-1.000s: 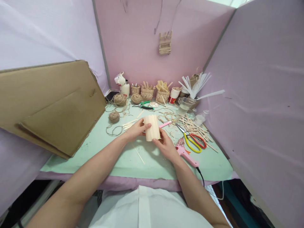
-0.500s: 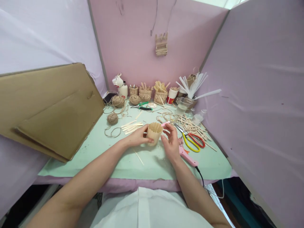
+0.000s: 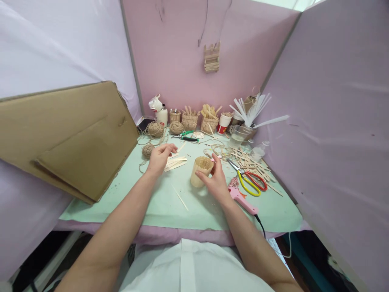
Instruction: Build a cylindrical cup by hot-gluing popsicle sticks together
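My right hand (image 3: 216,180) grips a small cup made of pale wooden slats (image 3: 199,174), thumb on the near side and fingers behind the rim. The cup stands nearly upright, tilted slightly, low over the table. My left hand (image 3: 159,158) is off to the left, fingers half curled and a little apart over a small pile of flat wooden sticks (image 3: 176,163). Nothing shows clearly between its fingers. A pink glue gun (image 3: 243,198) lies to the right of my right wrist, beside scissors with red and yellow handles (image 3: 249,183).
Balls of twine (image 3: 148,151) lie at left, before a large cardboard sheet (image 3: 88,138). Green-handled pliers (image 3: 187,137), woven baskets of sticks (image 3: 209,123) and a plastic cup (image 3: 238,136) stand or lie toward the back. Loose sticks (image 3: 249,162) are heaped at right.
My left hand has let go of the slat cup and moved left to the stick pile. My right hand has closed around the cup. The view has shifted slightly.
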Motion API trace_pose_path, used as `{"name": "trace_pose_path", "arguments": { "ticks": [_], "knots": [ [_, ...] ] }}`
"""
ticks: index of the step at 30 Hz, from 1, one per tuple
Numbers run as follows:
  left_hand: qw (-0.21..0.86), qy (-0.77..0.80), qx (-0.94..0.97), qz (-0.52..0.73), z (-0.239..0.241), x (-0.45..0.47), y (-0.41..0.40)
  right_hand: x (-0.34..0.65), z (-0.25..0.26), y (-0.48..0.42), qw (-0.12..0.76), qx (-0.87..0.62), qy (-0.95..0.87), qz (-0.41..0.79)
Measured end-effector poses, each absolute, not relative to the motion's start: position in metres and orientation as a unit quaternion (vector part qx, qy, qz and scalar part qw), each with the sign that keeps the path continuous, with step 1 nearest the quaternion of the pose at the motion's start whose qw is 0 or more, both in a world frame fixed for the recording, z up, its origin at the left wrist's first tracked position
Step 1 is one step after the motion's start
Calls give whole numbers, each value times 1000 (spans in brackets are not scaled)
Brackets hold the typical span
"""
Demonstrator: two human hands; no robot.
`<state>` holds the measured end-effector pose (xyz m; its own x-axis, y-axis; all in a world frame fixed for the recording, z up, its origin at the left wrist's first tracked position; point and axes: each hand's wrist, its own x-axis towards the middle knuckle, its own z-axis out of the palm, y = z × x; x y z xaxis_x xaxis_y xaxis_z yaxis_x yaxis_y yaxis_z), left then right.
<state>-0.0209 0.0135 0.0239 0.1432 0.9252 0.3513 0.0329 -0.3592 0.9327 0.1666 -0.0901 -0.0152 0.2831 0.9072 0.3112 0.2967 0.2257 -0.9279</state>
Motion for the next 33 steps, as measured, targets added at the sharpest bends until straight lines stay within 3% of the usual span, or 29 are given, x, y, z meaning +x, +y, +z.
{"name": "trace_pose_path", "arguments": {
  "ticks": [7, 18, 25, 33],
  "knots": [
    [377, 447, 615, 529, 14, -27, 27, 170, -16, -95, 564, -562, -546, 258],
    [163, 523, 810, 210, -2, -30, 21, 168, -15, -94, 543, -584, -557, 231],
    [57, 534, 843, -6, 15, -24, 25, 163, -17, -93, 542, -580, -548, 264],
    [48, 542, 833, -101, 24, -6, 45, 163, -19, -94, 541, -579, -548, 268]
  ]
}}
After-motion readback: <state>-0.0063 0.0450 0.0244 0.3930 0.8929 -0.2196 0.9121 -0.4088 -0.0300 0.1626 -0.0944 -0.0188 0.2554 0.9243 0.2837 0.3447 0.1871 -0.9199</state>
